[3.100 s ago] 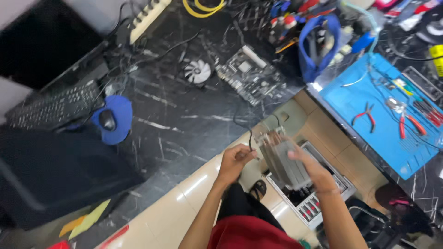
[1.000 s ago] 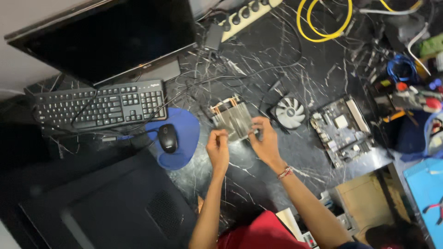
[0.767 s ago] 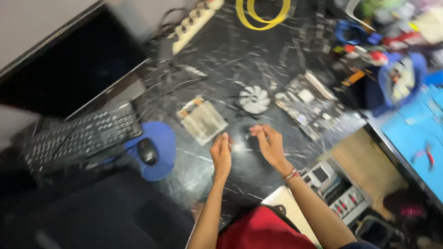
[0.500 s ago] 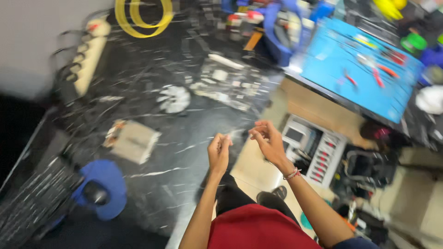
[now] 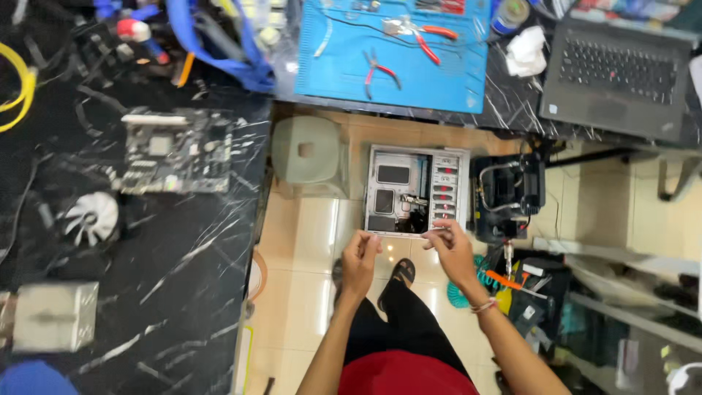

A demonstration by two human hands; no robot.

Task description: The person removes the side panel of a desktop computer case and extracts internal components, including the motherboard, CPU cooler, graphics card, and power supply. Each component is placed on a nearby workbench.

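Observation:
My left hand hangs over the tiled floor with its fingers curled in and nothing visible in it. My right hand is level with it, fingertips drawn together by the near edge of an open grey computer case lying on the floor; I cannot tell whether it pinches anything. A metal finned heatsink lies on the black marble desk far to my left, away from both hands. My legs and a sandalled foot are below the hands.
On the desk lie a motherboard, a white fan and a yellow cable coil. A blue mat with pliers and a laptop are ahead. A green stool and black hardware flank the case.
The heatsink that both hands carried now lies on the desk. My view has swung from the desk to the floor, and both hands have moved off the desk to above the case.

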